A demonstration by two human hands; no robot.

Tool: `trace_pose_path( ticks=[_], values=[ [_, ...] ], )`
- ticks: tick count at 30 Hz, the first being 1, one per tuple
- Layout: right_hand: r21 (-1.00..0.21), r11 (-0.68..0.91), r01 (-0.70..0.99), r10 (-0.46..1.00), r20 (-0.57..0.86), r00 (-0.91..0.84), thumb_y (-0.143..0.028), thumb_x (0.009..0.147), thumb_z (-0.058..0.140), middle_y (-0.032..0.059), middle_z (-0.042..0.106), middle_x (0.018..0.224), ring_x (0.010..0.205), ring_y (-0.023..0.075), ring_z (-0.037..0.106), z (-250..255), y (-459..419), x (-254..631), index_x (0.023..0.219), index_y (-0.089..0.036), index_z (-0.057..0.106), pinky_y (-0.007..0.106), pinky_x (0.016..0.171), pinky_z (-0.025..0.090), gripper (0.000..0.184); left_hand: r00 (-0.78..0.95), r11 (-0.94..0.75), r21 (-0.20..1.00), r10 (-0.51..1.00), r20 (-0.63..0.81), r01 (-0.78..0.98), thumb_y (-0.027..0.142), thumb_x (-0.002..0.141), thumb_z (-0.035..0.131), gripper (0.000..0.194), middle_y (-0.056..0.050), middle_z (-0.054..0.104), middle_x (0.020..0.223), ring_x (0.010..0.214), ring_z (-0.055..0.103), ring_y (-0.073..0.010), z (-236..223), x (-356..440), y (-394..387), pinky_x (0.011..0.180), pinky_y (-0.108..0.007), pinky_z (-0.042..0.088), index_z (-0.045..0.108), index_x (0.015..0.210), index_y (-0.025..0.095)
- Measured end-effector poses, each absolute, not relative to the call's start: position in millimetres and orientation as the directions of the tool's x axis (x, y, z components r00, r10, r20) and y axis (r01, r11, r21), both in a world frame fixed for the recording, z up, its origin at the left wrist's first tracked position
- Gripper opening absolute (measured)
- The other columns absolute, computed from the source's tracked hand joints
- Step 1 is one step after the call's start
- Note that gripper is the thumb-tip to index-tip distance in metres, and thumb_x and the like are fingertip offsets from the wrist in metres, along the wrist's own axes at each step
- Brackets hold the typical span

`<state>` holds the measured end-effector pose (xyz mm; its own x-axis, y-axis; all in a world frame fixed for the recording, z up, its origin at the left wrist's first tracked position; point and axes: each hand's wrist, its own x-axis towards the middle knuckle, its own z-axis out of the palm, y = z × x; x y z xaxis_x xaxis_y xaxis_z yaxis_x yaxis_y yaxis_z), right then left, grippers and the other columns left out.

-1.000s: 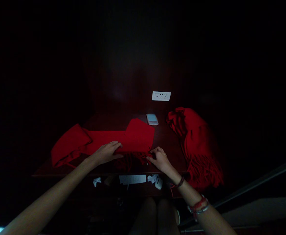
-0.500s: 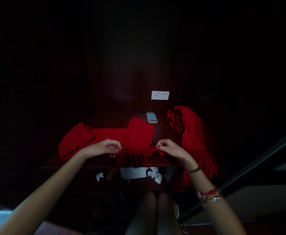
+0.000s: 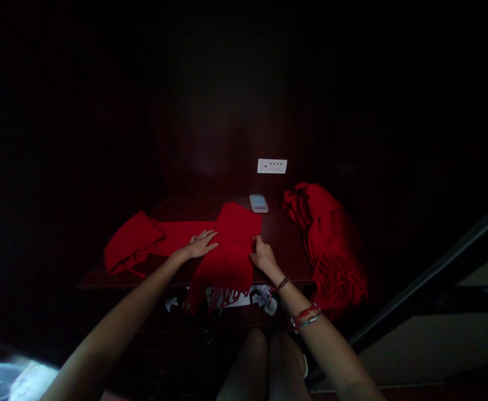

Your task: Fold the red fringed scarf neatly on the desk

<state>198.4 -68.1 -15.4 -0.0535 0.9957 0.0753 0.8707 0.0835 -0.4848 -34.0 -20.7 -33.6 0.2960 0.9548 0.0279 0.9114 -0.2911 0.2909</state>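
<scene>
A red fringed scarf (image 3: 233, 239) lies on the dark desk, one part stretching left and a folded part with its fringe hanging over the front edge. My left hand (image 3: 202, 245) rests on the scarf left of the folded part, fingers stretched out and apart. At the folded part's right edge, my right hand (image 3: 264, 255) has its fingers closed on the cloth; its fingertips are partly hidden. The scarf's far left end is a bunched, folded heap (image 3: 133, 239).
A second red fringed cloth (image 3: 331, 223) is heaped at the right of the desk. A phone (image 3: 259, 204) lies at the back, below a wall socket (image 3: 272, 166). Under the desktop, a shelf holds a white case (image 3: 271, 306) and a crumpled paper (image 3: 171, 304).
Both hands have let go of the fringe corners and moved up to the scarf's sides. The fringed end now reaches lower, over the desk's front edge. My left fingers have spread out.
</scene>
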Motion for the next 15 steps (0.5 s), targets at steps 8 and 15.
trace_pose_path(
  ticks=[8, 15],
  values=[
    [-0.706, 0.154, 0.691, 0.987, 0.084, -0.135, -0.010, 0.058, 0.051, -0.0027, 0.056, 0.066, 0.058, 0.0095, 0.052, 4.1, -46.0, 259.2, 0.094, -0.019, 0.053, 0.020, 0.056, 0.040, 0.036, 0.215, -0.209, 0.321, 0.976, 0.016, 0.924, 0.056, 0.073, 0.027, 0.067, -0.013, 0.021, 0.131, 0.119, 0.018, -0.0258, -34.6, -23.0, -22.2, 0.090, -0.046, 0.017, 0.014, 0.128, 0.020],
    [-0.627, 0.162, 0.762, 0.948, -0.115, -0.297, -0.022, 0.063, 0.055, 0.0028, 0.060, 0.071, 0.065, 0.0137, 0.056, 5.9, -55.7, 255.1, 0.105, -0.018, 0.050, 0.024, 0.063, 0.042, 0.043, 0.095, -0.165, 0.395, 0.977, 0.191, 0.904, 0.041, 0.081, 0.023, 0.046, -0.012, 0.039, 0.121, 0.111, 0.032, -0.0277, -22.3, -3.6, -3.9, 0.086, -0.047, 0.023, 0.037, 0.118, 0.019]
  ],
)
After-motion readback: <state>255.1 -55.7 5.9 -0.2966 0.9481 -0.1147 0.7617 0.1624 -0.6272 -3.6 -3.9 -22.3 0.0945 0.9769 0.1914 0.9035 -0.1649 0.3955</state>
